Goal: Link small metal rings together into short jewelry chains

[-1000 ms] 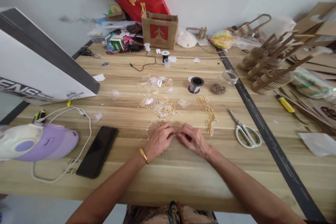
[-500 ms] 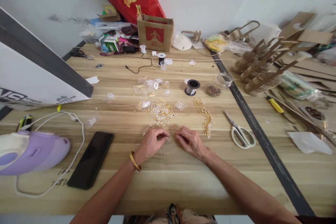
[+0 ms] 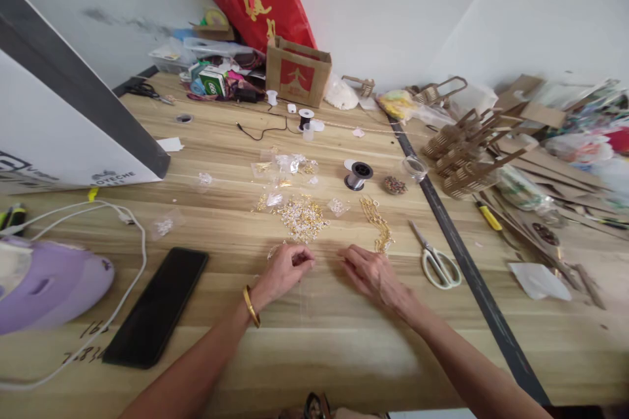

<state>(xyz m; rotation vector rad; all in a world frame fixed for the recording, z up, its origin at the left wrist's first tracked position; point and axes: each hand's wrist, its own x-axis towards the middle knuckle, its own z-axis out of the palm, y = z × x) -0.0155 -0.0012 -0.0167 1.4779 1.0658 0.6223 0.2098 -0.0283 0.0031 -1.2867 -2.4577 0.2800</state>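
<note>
My left hand (image 3: 289,265), with a gold bangle (image 3: 251,306) at the wrist, is closed in a pinch over the table. Faint lines of a thin clear thread (image 3: 305,304) run down from its fingertips. Behind its knuckles lies a short curve of small pale beads (image 3: 272,251). My right hand (image 3: 371,272) is closed a little way to the right, thumb and fingers together; whatever is in them is too small to make out. Just beyond both hands spreads a pile of gold and clear beads (image 3: 302,217). A gold chain (image 3: 377,222) lies past my right hand.
White-handled scissors (image 3: 437,262) lie to the right, a black phone (image 3: 157,306) to the left. Farther back are a wire spool (image 3: 358,175), small bead bags (image 3: 289,162) and a jar (image 3: 415,168). Woven baskets (image 3: 457,157) stand at right; a large box (image 3: 73,105) rises at left.
My right hand has drawn slightly to the right, widening the gap between the hands. Both hands stay closed. The camera view has tilted and shifted a little.
</note>
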